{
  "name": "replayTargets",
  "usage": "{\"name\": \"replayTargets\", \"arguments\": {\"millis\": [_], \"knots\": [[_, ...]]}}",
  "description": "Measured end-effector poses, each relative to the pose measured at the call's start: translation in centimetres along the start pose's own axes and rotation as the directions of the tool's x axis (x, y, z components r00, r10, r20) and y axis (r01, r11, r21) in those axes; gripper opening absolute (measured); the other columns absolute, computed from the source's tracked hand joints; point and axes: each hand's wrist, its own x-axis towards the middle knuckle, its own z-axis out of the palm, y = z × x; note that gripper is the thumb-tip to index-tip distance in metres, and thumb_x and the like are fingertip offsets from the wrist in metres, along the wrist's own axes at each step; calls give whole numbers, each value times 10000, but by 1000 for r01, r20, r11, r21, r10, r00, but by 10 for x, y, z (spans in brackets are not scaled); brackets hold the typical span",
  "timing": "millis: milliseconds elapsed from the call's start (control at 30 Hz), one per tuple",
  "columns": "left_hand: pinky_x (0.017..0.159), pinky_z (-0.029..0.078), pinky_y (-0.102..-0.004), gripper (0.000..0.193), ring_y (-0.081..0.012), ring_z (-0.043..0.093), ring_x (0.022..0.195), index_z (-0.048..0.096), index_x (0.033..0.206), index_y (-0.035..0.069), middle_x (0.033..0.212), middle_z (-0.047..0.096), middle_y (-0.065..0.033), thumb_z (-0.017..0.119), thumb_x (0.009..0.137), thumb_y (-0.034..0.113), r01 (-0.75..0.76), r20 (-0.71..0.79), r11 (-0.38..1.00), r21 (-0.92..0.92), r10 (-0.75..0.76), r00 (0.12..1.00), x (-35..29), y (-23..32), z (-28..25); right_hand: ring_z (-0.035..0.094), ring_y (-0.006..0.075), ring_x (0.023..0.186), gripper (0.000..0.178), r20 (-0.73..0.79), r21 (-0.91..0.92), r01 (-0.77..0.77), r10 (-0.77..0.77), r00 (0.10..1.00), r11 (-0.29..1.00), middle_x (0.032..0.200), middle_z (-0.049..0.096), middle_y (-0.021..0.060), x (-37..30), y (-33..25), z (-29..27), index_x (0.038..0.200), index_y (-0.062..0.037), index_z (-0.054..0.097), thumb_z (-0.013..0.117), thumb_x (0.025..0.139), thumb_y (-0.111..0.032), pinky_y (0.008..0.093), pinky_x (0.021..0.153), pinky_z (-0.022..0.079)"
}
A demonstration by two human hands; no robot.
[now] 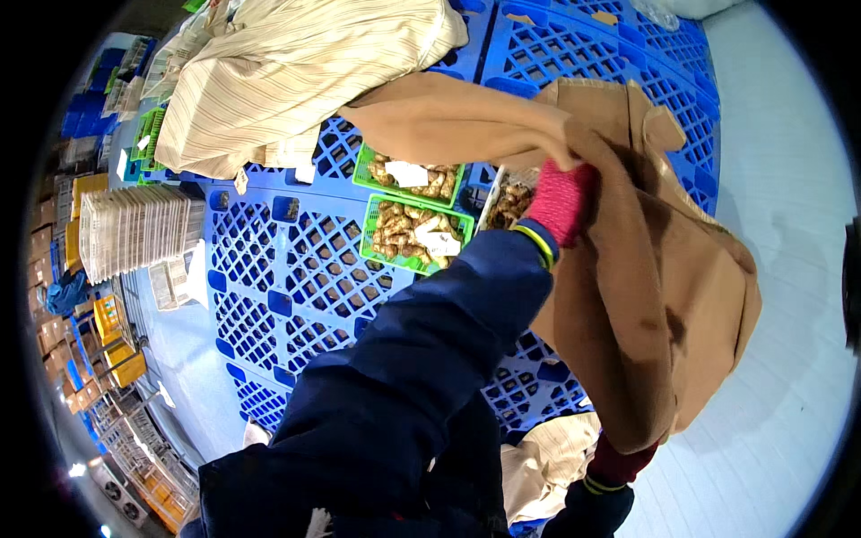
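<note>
Your left hand (567,204), in a red knit glove, was clamped on a bunched fold of the brown blanket (628,359). Your right hand (623,462), in a dark red glove, was at the lower edge of that blanket; its fingers were hidden by the cloth, so whether they were closed on it could not be told. The blanket hung in loose folds between and beyond your hands, and one length of it stretched left to the striped cloth (305,72).

Just left of your left hand was a white tray (489,204), partly covered by your glove and sleeve, with brown produce in it. Left of the tray were two green baskets, an upper one (361,168) and a lower one (366,231), close beside each other. Both held what appeared to be mushrooms, with white cards lying on top. The baskets sat on blue lattice pallets (280,255).

A pale cloth (556,466) lay near your right hand, on its left. A stack of pale crates (134,233) stood well apart from your hands, at the far left.
</note>
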Motion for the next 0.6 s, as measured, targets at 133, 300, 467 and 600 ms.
{"name": "replayTargets", "arguments": {"millis": [133, 300, 467, 600], "knots": [[913, 368, -419, 372, -356, 505, 1029, 539, 1088, 38, 1089, 550, -209, 531, 764, 222, -218, 312, 975, 36, 196, 930, 9, 44, 70, 376, 214, 1221, 477, 227, -439, 161, -64, 972, 884, 1312, 416, 103, 11, 3, 4, 1267, -39, 381, 497, 876, -286, 323, 1030, 285], [894, 391, -422, 534, -358, 492, 1049, 502, 1137, 44, 1084, 539, -229, 578, 730, 380, -273, 360, 900, 339, 144, 922, -33, 18, 60, 531, 215, 1034, 366, 484, 821, -327, 266, 834, -467, 1158, 542, 109, 20, 18, 27, 1168, -12, 468, 515, 822, -124, 323, 861, 450], [774, 455, -404, 368, -324, 560, 920, 507, 1080, 36, 980, 578, -207, 517, 803, 279, 217, 397, 898, 383, -372, 839, -112, -88, -14, 520, 231, 1038, 317, 237, 448, -338, 254, 937, 828, 1156, 537, 125, 56, 47, 45, 1147, 27, 467, 457, 856, -98, 326, 874, 437], [791, 455, -342, 321, -265, 579, 877, 514, 1095, 12, 917, 595, -138, 500, 793, 119, -256, 418, 505, 824, -237, 877, -207, -146, -108, 538, 255, 997, 281, 406, -43, -42, 56, 912, 998, 1096, 562, 151, 91, 37, 62, 1083, 23, 501, 461, 855, -137, 337, 839, 441]]}}
